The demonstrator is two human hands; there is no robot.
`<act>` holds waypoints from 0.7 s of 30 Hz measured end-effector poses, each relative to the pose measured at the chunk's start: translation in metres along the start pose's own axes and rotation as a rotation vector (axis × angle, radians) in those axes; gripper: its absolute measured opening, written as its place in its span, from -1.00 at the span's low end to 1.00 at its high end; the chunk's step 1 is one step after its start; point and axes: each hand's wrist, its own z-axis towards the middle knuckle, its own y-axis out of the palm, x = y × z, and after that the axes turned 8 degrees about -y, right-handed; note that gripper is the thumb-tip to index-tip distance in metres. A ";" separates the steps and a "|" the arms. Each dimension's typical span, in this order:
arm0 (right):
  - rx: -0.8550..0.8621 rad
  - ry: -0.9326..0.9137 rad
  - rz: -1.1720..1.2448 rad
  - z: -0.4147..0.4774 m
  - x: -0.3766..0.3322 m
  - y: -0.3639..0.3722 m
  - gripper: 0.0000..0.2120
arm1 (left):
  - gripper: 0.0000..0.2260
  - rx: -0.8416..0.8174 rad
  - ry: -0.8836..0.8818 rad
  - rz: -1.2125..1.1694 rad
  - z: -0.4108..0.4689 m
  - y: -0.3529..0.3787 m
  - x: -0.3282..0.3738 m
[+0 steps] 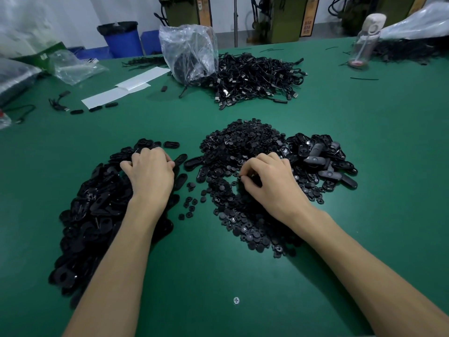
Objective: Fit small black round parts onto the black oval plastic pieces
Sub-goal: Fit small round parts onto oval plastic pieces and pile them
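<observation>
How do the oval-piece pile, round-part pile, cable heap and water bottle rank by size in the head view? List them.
1-2. oval-piece pile, round-part pile: too alike to rank.
3. cable heap: looks smaller, but farther off.
4. water bottle.

- Left hand (149, 172): palm down, fingers curled under, bare forearm stretched forward.
- Right hand (269, 177): palm down, fingers curled toward the thumb, bare forearm angled inward.

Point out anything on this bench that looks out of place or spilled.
A lone silver cross-head screw shows on the green table near the front edge, unlike the black parts; loose or fixed, unclear. A few small round parts lie scattered between the oval-piece pile and the round-part pile.
</observation>
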 end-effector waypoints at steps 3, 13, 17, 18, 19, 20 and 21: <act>0.005 0.006 0.009 0.000 0.001 0.000 -0.95 | -0.84 0.047 0.026 -0.054 -0.001 0.000 0.003; 0.015 -0.008 0.045 0.000 0.000 0.000 -0.95 | -0.86 0.004 0.069 -0.109 -0.005 0.002 0.007; 0.036 0.011 0.056 0.000 0.001 -0.001 -0.96 | -0.85 0.077 0.078 -0.153 -0.008 -0.001 0.009; 0.038 0.024 0.075 0.000 0.000 -0.002 -0.96 | -0.83 0.111 0.091 -0.169 -0.008 -0.003 0.010; 0.035 0.036 0.095 0.000 -0.001 -0.002 -0.97 | -0.82 0.146 0.110 -0.216 -0.008 -0.004 0.012; 0.033 0.046 0.114 0.000 -0.002 -0.002 -0.97 | -0.83 0.165 0.131 -0.306 -0.009 -0.006 0.015; 0.036 0.057 0.143 0.001 -0.002 -0.003 -0.99 | -0.85 0.149 0.146 -0.441 -0.011 -0.009 0.018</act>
